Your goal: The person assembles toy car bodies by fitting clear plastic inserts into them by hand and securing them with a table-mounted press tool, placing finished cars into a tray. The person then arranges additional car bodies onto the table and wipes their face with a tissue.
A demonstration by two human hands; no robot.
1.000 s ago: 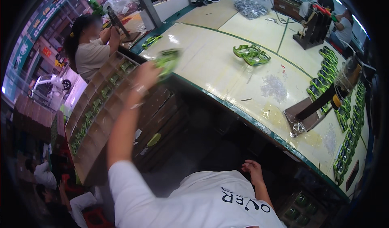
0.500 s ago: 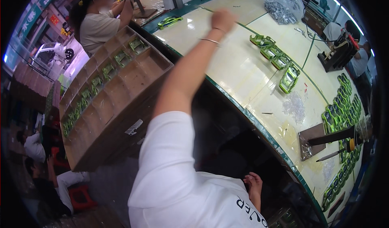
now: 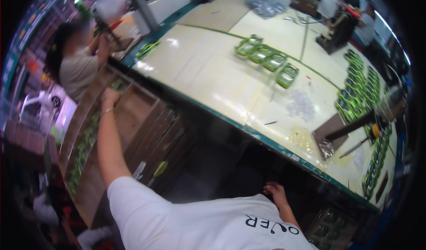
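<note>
My left hand (image 3: 111, 96) is down inside a brown compartmented tray (image 3: 141, 109) at the left, fingers curled. What they hold, if anything, is blurred and hidden. A green part (image 3: 116, 84) lies right beyond those fingers, and several more green frame-like parts (image 3: 80, 161) sit in the tray's row of compartments. Low in front of my body, my right hand (image 3: 276, 190) hangs off the table with loosely bent fingers and nothing visible in them. On the cream table (image 3: 208, 94), a short row of green toy-car-like pieces with clear windows (image 3: 274, 61) lies far from both hands.
More green pieces (image 3: 355, 88) line the table's right side, near a dark stand (image 3: 330, 139) and a screwdriver-like tool (image 3: 355, 148). A plastic bag of small parts (image 3: 267, 0) rests at the back. Another person (image 3: 77, 68) sits beyond the tray. One green piece (image 3: 147, 49) lies at the far-left corner.
My left hand has moved from above the far table, left and down into the tray. The view has turned, shifting the table leftward. My right hand stays low by my body.
</note>
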